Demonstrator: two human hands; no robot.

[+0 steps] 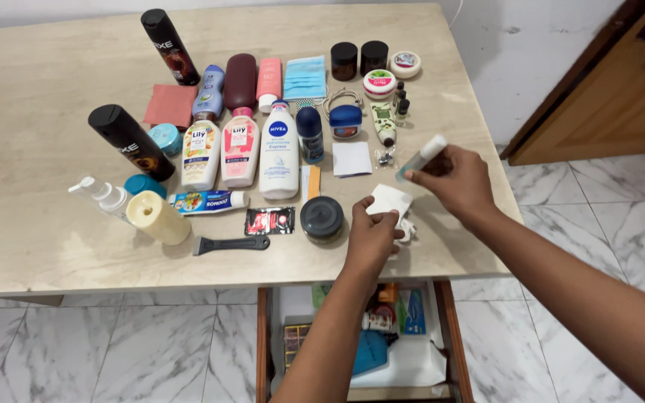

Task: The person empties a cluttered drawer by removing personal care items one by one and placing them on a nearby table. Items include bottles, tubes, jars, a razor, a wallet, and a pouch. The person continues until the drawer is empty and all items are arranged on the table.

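Observation:
My right hand (458, 181) holds a small clear tube with a white cap (422, 157) just above the right side of the beige table (31, 246). My left hand (371, 235) pinches a white paper square (390, 200) near the table's front edge, next to a round dark-lidded jar (322, 217). Another white square (351, 158) lies a little further back. Something small and white lies partly hidden under my left hand.
Toiletries cover the table: black spray cans (130, 141), lotion bottles (278, 151), toothpaste tube (207, 201), razor (230, 244), blue face masks (304, 77), small jars (344, 60). An open drawer (367, 336) with packets sits below the front edge. A wooden door (606, 89) stands at right.

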